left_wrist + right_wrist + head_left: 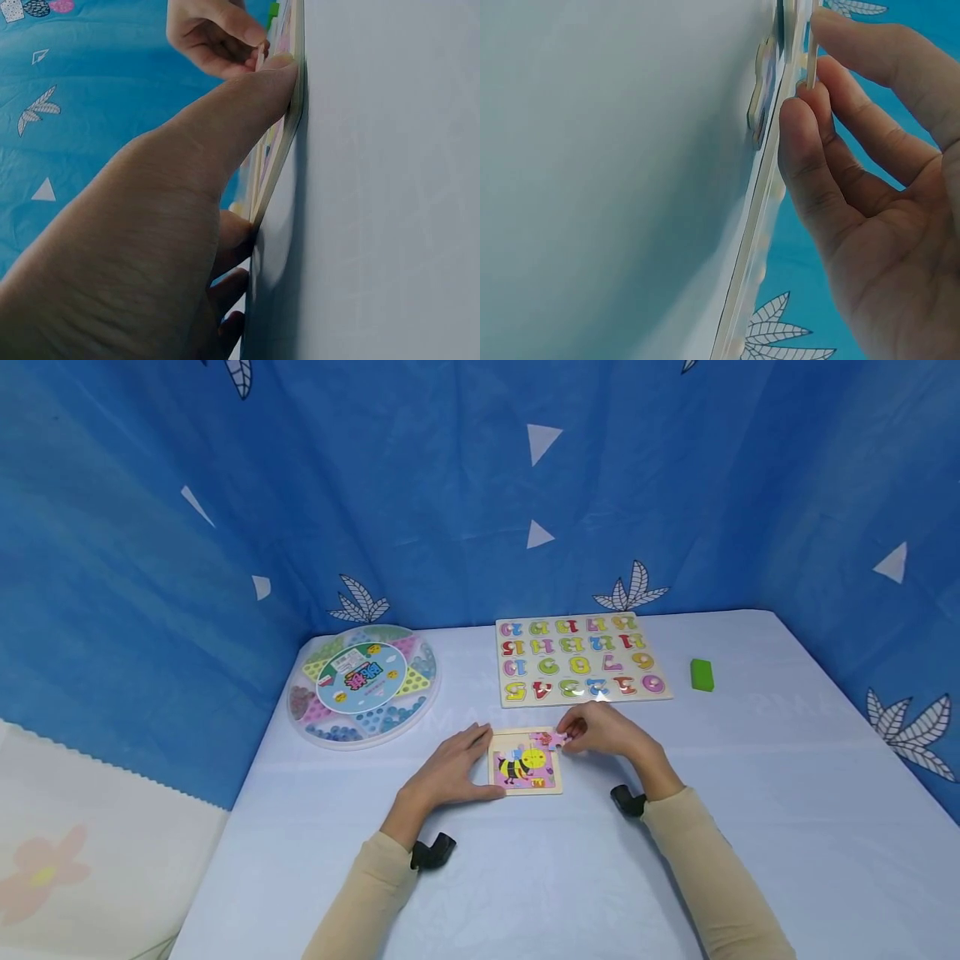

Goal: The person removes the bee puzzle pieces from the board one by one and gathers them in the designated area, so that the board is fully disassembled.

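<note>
A small square wooden puzzle (517,792) with a bee picture lies in the middle of the table in the head view. My left hand (453,768) steadies its left side, the thumb (274,79) straight along the near edge and the fingers by the far left corner. Over the upper right corner, my right hand (603,731) pinches a thin puzzle piece (812,60) between thumb and fingertips, tilted on edge in the right wrist view. Another piece (760,97) lies flat below that hand. Part of the puzzle's right edge is covered by the fingers.
A wooden number board (575,677) lies behind the puzzle. At the back left is a round clear case (362,681) with coloured sections and beads. A green block (702,675) sits at the back right. Blue curtains hang behind the table.
</note>
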`<state>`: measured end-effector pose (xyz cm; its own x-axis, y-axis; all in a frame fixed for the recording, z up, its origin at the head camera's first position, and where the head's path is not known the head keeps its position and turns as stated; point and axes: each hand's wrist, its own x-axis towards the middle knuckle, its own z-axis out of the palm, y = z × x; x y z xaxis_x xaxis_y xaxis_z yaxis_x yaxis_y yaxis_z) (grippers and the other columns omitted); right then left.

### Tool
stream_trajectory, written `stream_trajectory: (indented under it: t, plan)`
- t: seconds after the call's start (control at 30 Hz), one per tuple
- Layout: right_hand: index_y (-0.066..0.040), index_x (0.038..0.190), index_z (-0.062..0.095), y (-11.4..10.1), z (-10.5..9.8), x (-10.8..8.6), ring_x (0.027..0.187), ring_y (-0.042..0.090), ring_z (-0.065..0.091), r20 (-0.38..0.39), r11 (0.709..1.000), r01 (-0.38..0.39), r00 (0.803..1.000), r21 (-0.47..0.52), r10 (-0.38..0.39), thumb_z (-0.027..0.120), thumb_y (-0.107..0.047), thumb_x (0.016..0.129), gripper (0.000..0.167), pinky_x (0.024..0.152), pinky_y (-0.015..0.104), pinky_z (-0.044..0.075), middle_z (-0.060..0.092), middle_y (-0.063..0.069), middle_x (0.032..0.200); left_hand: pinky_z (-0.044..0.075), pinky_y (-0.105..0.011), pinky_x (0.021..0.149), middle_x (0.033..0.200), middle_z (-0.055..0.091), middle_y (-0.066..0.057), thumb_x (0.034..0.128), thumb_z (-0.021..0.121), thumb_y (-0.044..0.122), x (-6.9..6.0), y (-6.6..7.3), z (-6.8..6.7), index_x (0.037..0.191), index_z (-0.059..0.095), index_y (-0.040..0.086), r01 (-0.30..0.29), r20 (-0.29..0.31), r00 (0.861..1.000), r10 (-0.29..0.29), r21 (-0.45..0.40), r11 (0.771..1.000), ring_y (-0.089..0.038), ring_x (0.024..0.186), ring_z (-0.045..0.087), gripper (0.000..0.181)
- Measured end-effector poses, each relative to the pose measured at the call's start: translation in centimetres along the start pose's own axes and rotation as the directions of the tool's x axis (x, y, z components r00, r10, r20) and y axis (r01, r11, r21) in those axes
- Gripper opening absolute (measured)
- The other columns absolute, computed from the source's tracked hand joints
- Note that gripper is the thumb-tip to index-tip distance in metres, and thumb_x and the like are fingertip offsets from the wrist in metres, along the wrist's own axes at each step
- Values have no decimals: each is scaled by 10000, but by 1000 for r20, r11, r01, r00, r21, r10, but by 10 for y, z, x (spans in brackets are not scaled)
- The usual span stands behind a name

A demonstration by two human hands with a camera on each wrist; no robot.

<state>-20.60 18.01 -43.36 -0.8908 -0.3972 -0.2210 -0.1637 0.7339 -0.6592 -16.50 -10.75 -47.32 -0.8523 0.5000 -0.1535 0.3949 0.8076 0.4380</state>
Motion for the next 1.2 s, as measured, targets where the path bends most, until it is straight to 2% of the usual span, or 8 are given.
stream_trajectory:
  t: [0.27,0.5,1.2]
  plan:
    - [-64,983,729,11,-5,-5,778,168,564,-17,1000,11,1000,-18,-12,820,-108,766,240,736,262,525,679,45,887,212,-442,1230,1641,196,-7,775,662,676,0,0,0,1555,232,149,-8,0,1000,8,6,1000,-206,1526,151,1035]
    - [-64,1013,730,16,-12,-12,800,173,572,-41,1000,-23,999,-16,23,826,-130,765,275,740,240,523,685,53,915,215,-450,1227,1635,213,-24,779,669,660,0,-1,0,1551,247,134,-15,-8,1000,15,0,1000,-219,1525,157,1025]
    - [-53,1039,723,44,-30,-20,827,187,567,-50,998,-60,997,-2,60,795,-110,796,259,779,285,528,687,68,960,211,-443,1230,1640,198,-3,774,656,681,1,-1,1,1556,231,156,1,-1,1000,-1,14,1000,-200,1527,150,1033]
